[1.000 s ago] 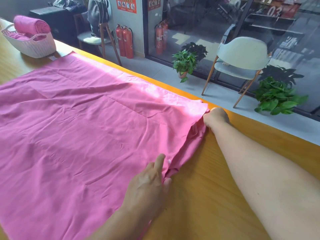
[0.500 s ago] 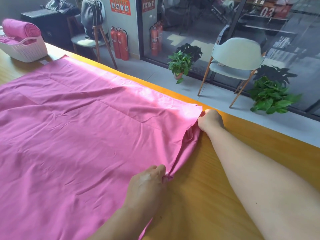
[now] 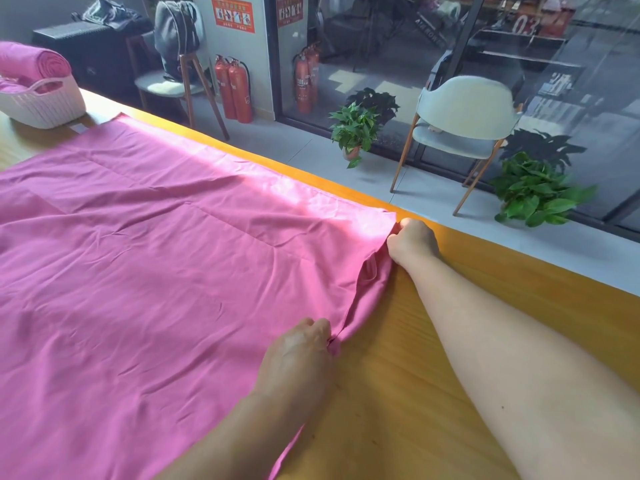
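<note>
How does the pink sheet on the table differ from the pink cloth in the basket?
The sheet lies spread flat on the table; the cloth is rolled up in the basket. The left hand and right hand grip the sheet's edge; no hand touches the cloth. Both are pink.
</note>
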The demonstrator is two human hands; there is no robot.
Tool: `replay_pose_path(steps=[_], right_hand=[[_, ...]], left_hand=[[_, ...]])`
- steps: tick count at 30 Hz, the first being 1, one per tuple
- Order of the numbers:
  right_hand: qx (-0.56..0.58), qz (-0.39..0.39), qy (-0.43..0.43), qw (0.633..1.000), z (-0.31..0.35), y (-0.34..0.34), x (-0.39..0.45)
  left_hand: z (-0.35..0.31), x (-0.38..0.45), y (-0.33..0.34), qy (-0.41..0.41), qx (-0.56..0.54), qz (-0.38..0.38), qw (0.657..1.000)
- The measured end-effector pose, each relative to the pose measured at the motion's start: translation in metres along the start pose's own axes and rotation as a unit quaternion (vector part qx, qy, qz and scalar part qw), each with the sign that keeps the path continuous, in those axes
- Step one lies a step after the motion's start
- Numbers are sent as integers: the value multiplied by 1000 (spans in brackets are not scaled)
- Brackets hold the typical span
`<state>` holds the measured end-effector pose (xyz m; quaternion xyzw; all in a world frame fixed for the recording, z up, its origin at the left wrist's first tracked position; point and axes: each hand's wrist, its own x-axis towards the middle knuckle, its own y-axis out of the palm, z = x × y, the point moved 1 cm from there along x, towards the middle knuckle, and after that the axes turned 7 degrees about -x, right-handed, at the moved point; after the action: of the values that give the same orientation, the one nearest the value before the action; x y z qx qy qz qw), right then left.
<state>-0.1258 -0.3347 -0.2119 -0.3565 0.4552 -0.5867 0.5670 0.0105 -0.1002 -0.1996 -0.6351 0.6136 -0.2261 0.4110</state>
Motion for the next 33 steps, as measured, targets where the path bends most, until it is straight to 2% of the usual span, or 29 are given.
replay_pose_path(steps=[3, 8, 11, 14, 17, 20, 23, 28, 30, 33], right_hand=[[31, -24, 15, 999, -6, -2, 4], [68, -70, 24, 995, -5, -3, 3], [67, 0, 32, 997, 8, -2, 2], [108, 67, 61, 990, 13, -1, 2], [170, 51, 60, 982, 15, -5, 5], [246, 66, 108, 961, 16, -9, 5], [186, 109, 105, 971, 19, -11, -3], [102, 152, 15, 983, 17, -4, -3], [96, 115, -12, 989, 17, -7, 1], [187, 45, 2, 981, 18, -17, 9]], left_hand=[[5, 0, -2, 3, -36, 14, 999], [10, -3, -3, 44, -73, -7, 996], [15, -7, 3, 66, -120, -46, 989], [17, -13, 5, 51, -182, -96, 977], [16, -19, 2, 67, -202, -141, 967], [14, -20, 1, 89, -200, -169, 961], [10, -20, 0, 94, -223, -185, 952], [8, -17, -6, 103, -245, -238, 934], [9, -17, -8, 107, -242, -243, 933], [8, -17, -5, 122, -229, -230, 938]])
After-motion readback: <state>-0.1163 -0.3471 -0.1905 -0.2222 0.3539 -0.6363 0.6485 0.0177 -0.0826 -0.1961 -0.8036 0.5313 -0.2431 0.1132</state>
